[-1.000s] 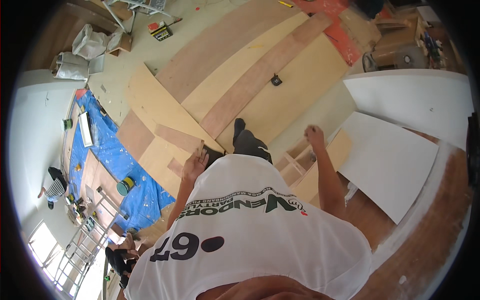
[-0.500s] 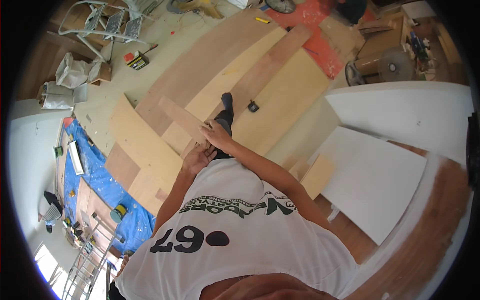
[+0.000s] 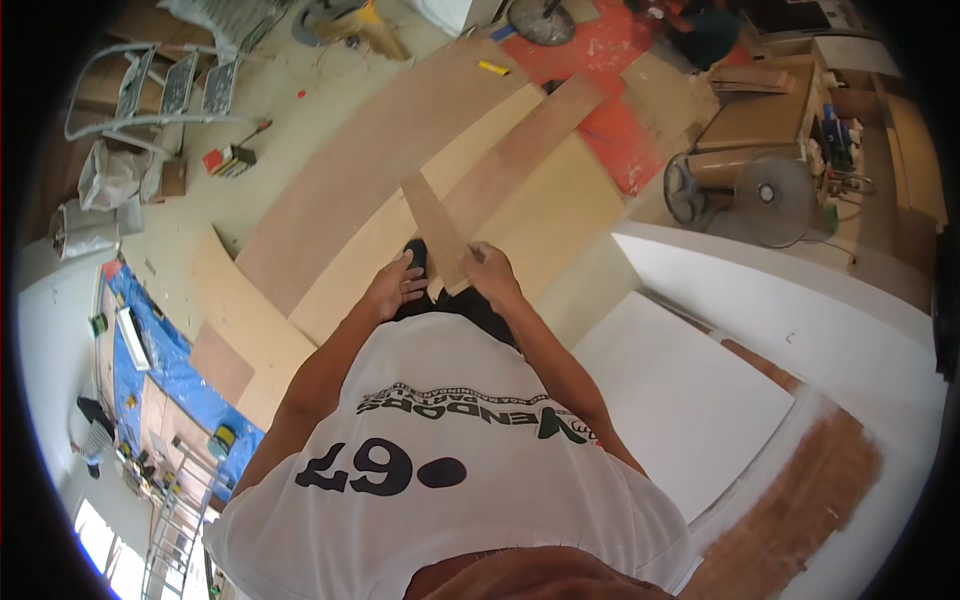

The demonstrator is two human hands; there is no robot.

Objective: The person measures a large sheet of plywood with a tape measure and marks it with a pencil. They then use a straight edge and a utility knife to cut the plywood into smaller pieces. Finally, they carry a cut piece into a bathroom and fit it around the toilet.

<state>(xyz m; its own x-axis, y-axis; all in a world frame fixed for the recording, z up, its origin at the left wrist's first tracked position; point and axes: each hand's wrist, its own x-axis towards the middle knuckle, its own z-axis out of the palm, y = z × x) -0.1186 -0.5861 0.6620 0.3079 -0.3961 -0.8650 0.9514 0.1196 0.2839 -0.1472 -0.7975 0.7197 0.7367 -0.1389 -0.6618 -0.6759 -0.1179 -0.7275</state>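
A narrow strip of plywood stands in front of my body, its near end in the grip of my right hand. The thumb and fingers of that hand close round the strip's right edge near the bottom. My left hand is just left of the strip, apart from it, with fingers spread and nothing seen in them. Beneath and beyond lie large plywood sheets on the floor, with a long darker board across them. Part of a dark-socked foot shows between my hands.
Left stand a folding stepladder and a small box with a tool beside it. A low white wall and a white panel flank my right. Farther off are fans, a blue tarp and another person.
The plywood strip has swung more upright and moved right, held by my right hand. My left hand has come away from it and opened. My view has shifted, and the tape measure no longer shows.
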